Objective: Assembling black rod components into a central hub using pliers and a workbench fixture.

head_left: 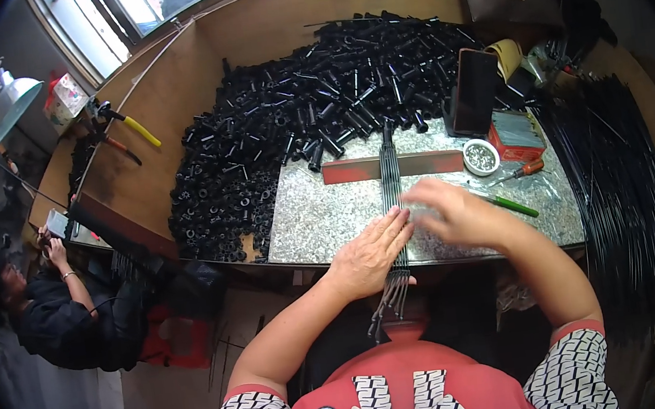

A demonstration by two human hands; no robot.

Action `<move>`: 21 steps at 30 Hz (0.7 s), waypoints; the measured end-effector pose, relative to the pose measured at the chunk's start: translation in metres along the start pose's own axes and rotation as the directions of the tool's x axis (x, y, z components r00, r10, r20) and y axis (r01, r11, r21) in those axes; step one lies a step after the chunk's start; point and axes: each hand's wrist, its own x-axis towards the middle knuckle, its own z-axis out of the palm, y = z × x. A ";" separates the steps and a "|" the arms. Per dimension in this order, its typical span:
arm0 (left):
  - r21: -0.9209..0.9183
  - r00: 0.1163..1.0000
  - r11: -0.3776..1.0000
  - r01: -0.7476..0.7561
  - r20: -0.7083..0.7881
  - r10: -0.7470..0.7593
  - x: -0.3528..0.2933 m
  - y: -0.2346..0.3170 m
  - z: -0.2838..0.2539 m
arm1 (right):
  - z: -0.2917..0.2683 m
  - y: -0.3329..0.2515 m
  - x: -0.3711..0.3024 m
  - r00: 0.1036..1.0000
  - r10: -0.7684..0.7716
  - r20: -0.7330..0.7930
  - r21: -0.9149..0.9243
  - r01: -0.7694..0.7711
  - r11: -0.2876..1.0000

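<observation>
A bundle of thin dark rods [390, 173], like umbrella ribs, runs lengthwise toward me over the speckled work board [305, 223]. Its far end joins a black tubular piece [387, 131]; the near ends, with small knobs, splay out past the board's front edge. My left hand [370, 258] lies across the near part of the bundle, fingers together on top and the thumb tip showing on its other side. Just right of the rods is my right hand [453, 210], somewhat blurred, its fingers curved and apart; nothing shows in it. Beneath the rods lies a reddish bar [348, 171], set crosswise.
Black tubular plastic parts [291, 99] are heaped behind and left. At right are a white bowl of small bits [481, 157], an orange-handled screwdriver [529, 169], a green-handled tool [515, 206], a phone [474, 91] and long black rods [624, 187]. Another person [72, 306] sits far left.
</observation>
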 end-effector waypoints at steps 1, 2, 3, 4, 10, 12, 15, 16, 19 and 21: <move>0.007 1.000 1.000 0.007 -0.009 -0.007 0.001 0.000 0.000 | -0.006 0.013 0.013 0.994 0.015 -0.108 -0.009 -0.016 1.000; -0.004 1.000 1.000 -0.007 -0.017 0.007 0.003 0.001 -0.001 | -0.011 0.027 0.026 0.979 0.104 -0.173 -0.101 -0.123 0.987; -0.017 0.999 1.000 -0.023 -0.022 0.022 0.005 0.001 -0.001 | -0.013 0.044 0.038 0.961 0.155 -0.229 -0.146 -0.191 0.971; -0.024 0.999 0.999 -0.033 -0.020 0.032 0.006 0.001 -0.002 | -0.014 0.060 0.050 0.954 0.179 -0.239 -0.171 -0.223 0.960; 0.020 0.998 0.999 -0.042 -0.048 0.042 0.002 0.001 0.001 | 0.004 0.091 0.112 0.943 0.318 -0.097 -0.124 -0.328 0.936; 0.027 0.999 0.999 -0.029 -0.024 0.029 0.003 -0.001 0.002 | 0.011 0.093 0.124 0.932 0.359 -0.043 -0.153 -0.361 0.920; -0.041 1.000 0.999 -0.002 0.008 0.002 0.000 0.000 0.000 | 0.012 0.092 0.133 0.904 0.428 -0.004 -0.175 -0.422 0.889; -0.054 1.000 0.999 -0.003 0.001 0.003 0.000 -0.002 0.001 | 0.012 0.092 0.136 0.891 0.453 0.006 -0.190 -0.444 0.876; -0.025 1.000 1.000 -0.001 -0.009 0.001 -0.004 -0.003 0.000 | 0.008 0.083 0.132 0.908 0.401 -0.120 -0.227 -0.418 0.880; -0.028 0.999 0.999 0.015 -0.030 -0.016 0.001 -0.001 -0.005 | -0.005 0.084 0.122 0.927 0.270 -0.258 -0.348 -0.350 0.870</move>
